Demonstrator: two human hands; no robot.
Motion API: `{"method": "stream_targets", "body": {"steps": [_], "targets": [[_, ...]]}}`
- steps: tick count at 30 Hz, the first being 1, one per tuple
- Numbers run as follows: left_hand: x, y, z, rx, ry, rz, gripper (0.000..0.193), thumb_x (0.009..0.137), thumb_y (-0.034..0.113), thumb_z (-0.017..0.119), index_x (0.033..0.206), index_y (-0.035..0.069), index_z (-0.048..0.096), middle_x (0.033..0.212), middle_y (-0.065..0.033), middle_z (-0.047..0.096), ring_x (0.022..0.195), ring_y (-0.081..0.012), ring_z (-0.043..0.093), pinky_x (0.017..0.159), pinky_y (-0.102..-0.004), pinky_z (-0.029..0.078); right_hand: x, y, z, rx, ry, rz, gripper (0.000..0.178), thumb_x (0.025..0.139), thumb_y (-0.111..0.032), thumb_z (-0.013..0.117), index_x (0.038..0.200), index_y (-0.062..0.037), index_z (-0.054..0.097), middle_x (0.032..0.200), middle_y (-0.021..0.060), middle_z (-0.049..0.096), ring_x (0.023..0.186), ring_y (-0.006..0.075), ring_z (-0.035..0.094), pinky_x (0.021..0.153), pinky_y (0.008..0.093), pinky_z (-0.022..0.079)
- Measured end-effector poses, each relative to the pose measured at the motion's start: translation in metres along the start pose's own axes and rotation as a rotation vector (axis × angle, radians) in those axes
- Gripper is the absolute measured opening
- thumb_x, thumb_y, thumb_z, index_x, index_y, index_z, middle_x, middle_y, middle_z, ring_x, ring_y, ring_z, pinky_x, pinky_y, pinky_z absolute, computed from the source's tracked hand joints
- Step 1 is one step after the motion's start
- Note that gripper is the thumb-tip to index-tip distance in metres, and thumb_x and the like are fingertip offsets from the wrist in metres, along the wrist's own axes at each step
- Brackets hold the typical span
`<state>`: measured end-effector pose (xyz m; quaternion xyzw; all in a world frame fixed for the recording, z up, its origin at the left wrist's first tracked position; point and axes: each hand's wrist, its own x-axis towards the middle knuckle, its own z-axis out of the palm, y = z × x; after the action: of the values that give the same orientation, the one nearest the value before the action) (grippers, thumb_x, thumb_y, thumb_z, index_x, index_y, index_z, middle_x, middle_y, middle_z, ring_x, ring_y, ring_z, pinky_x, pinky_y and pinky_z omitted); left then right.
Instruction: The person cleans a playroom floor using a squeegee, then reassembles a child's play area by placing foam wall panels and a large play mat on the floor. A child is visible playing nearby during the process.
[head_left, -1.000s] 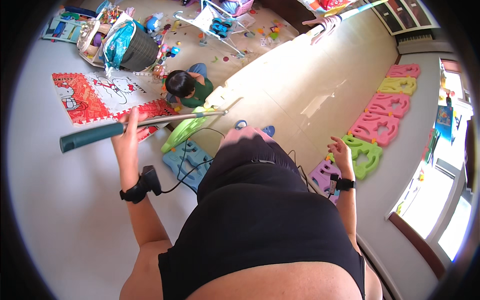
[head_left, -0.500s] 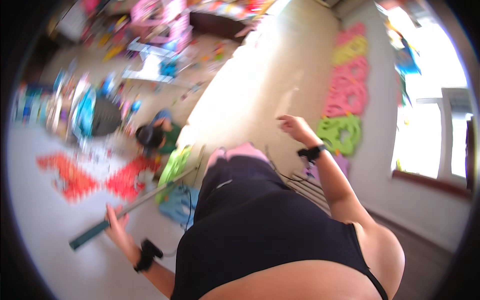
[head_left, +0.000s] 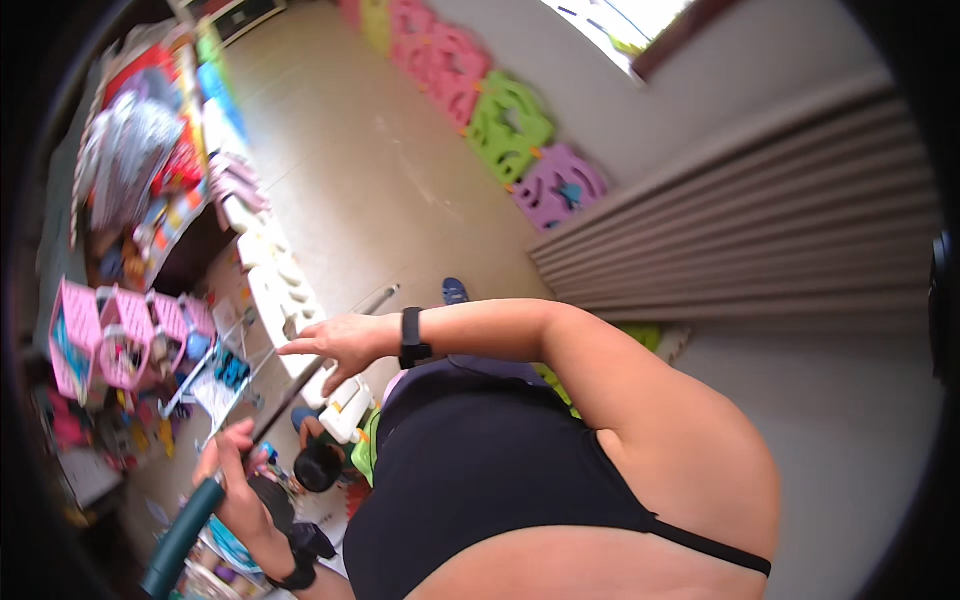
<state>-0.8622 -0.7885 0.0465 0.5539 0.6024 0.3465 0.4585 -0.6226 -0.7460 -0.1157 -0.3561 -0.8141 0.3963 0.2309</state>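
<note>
A long grey pole slants from the lower left up toward the floor ahead, its near end covered by a dark green grip. My left hand is wrapped round it where the grip meets the bare shaft. Farther along, my right hand is over the shaft, its index finger stretched out and its thumb apart. Whether the right palm touches the shaft I cannot tell. The pole's far end shows beyond my right hand; what it ends in is not clear.
A white panel fence runs along my left. Past it are a crouching person, pink baskets, a white folding frame and piled goods. Colourful panels line the wall by a grey curtain. A blue slipper shows ahead.
My view has turned toward the curtain. My right hand has come from the raised position at the right across to the pole. My left hand keeps its hold on the pole.
</note>
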Motion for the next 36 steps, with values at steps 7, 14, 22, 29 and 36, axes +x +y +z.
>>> {"method": "stream_targets", "body": {"steps": [7,14,22,29,36], "targets": [[0.121,0.081,0.149,-0.031,-0.668,0.293,0.055,0.096,0.027,0.060,0.140,0.001,0.039,0.137,-0.0183,0.049,0.115,-0.0204,0.055,0.098,-0.0308,0.043,-0.057,0.076,-0.057,-0.394,0.817,0.538,0.026,0.080,-0.031,0.070,0.080,-0.0097,0.056,0.078,0.0114,0.063,0.074,0.0335,0.065,0.062,0.0437,0.052],[0.170,0.039,0.154,-0.077,-0.618,0.065,0.059,0.099,0.025,0.057,0.148,0.009,0.029,0.137,-0.0157,0.051,0.119,-0.0230,0.056,0.098,-0.0311,0.045,-0.283,0.140,-0.127,-0.266,1.679,0.768,0.043,0.085,-0.040,0.064,0.069,-0.0007,0.060,0.062,0.0174,0.060,0.061,0.0287,0.064,0.056,0.0422,0.048],[0.199,-0.045,0.115,-0.022,-0.394,-0.293,0.053,0.097,0.028,0.059,0.142,0.007,0.040,0.135,-0.0124,0.053,0.112,-0.0221,0.062,0.092,-0.0299,0.049,-0.469,0.115,-0.074,-0.140,1.904,1.185,0.034,0.091,-0.035,0.062,0.076,-0.0085,0.077,0.071,0.0029,0.072,0.066,0.0122,0.065,0.060,0.0302,0.049],[0.202,-0.043,0.136,-0.035,-0.335,-0.362,0.052,0.097,0.031,0.059,0.140,0.007,0.043,0.132,-0.0161,0.056,0.111,-0.0260,0.063,0.089,-0.0320,0.052,-0.542,0.134,-0.034,0.283,2.156,1.258,0.024,0.088,-0.027,0.059,0.091,-0.0042,0.065,0.089,0.0044,0.069,0.076,0.0125,0.060,0.064,0.0310,0.047],[0.230,-0.007,0.172,0.035,-0.309,-0.307,0.055,0.095,0.031,0.063,0.140,0.008,0.042,0.126,-0.0109,0.058,0.107,-0.0203,0.062,0.089,-0.0310,0.049,-0.581,0.189,-0.007,0.038,2.194,1.684,0.050,0.081,-0.034,0.071,0.111,0.0059,0.063,0.114,0.0196,0.066,0.100,0.0322,0.064,0.082,0.0461,0.050]]}}
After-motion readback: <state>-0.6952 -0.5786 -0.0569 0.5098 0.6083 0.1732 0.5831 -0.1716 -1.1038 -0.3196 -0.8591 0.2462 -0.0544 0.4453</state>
